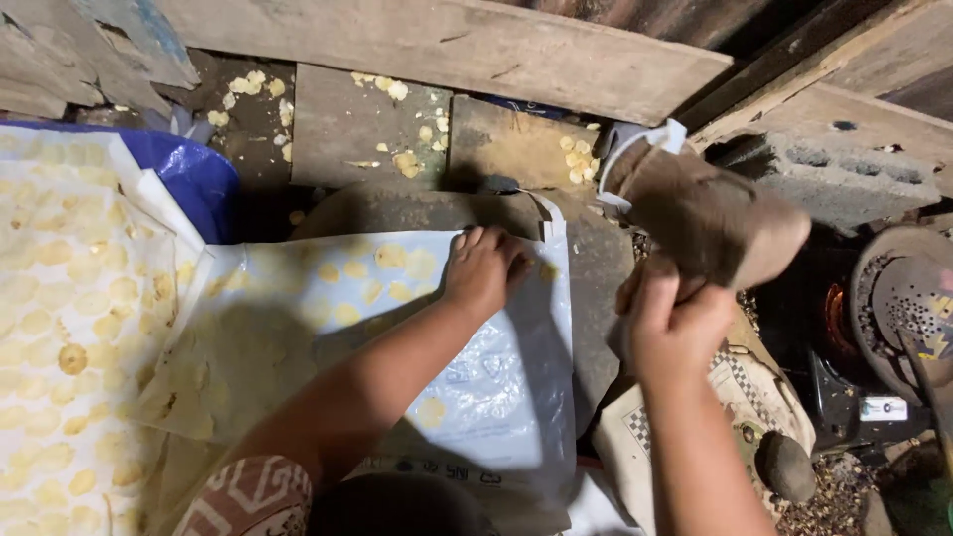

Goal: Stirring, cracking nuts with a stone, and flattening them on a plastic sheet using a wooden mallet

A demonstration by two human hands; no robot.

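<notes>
- The person's left hand [483, 268] presses down flat on a white plastic sheet [496, 377], fingers [467, 241] spread and curled over its upper edge; it grips nothing, only pins the sheet.
- The sheet lies over a dark rounded stone slab [596, 288] in front of the person, and thin pale yellow round slices [389, 256] show on it near the hand.
- The right hand [673, 328] is raised beside the slab, fingers closed tight around the lower end of a brown lumpy bundle [710, 213] that tilts up and to the right, with a white strip [650, 139] at its top.
- To the left, a larger white sheet [60, 328] is covered with many more yellow slices, a blue plastic bag [199, 174] at its upper corner.
- More slices lie scattered on the wooden boards [367, 119] behind the slab.
- At the far right I see a grey concrete block [844, 179] and a round perforated metal ladle [908, 298].
- A small dark stone [784, 467] rests on a checkered cloth [735, 387] below the right arm.
</notes>
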